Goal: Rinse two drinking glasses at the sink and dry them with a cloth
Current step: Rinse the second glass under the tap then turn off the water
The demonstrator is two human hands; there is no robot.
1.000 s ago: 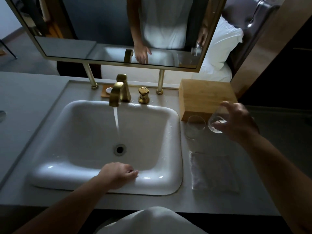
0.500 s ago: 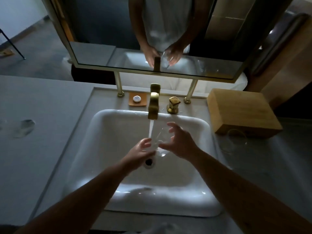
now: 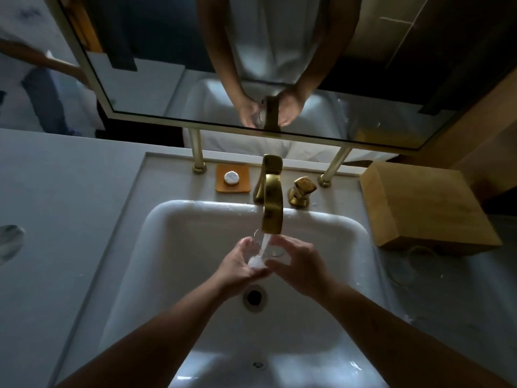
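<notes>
Head view: over the white sink (image 3: 179, 247) on a grey counter (image 3: 70, 205), our left hand (image 3: 237, 268) and right hand (image 3: 300, 266) curl fingers around a glass (image 3: 265, 252) under the brass faucet (image 3: 272, 203).

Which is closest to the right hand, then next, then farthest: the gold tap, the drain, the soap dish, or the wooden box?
From the right hand:
1. Tap, just above it.
2. Drain, just below-left. These two are nearly too close to call.
3. Soap dish, back left of the tap.
4. Wooden box, far right on the counter.

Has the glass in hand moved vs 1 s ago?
Yes. The glass went from beside the wooden box leftward to under the faucet, over the sink.
</notes>
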